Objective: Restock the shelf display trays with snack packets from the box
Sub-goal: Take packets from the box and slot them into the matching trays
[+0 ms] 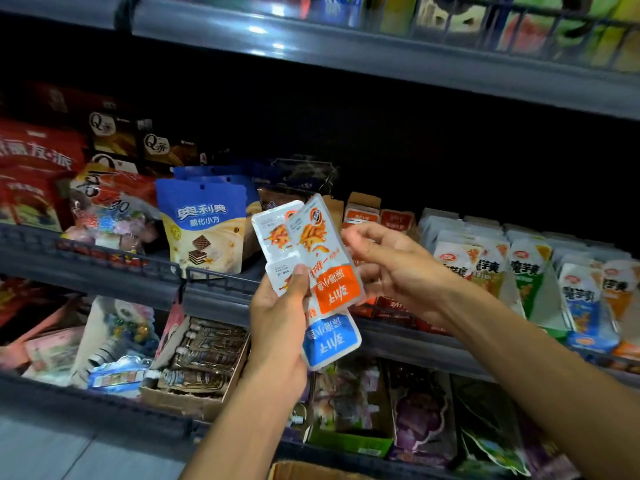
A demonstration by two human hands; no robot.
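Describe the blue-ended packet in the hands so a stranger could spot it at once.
Start at the blue Oreo wafer bag on the middle shelf, then drop right to the left hand gripping a fan of snack packets. The blue-ended packet hangs lowest; the orange-ended packet overlaps it.

Two hands [277, 306] were up — the left one held three snack packets [318, 244], one orange-ended, one blue-ended. Three shelves [221, 292] showed, and one cardboard box [294, 471] sat at the bottom edge.

Dark shelf [221, 292], wafer pouch [204, 226], boxed snack trays [363, 211]
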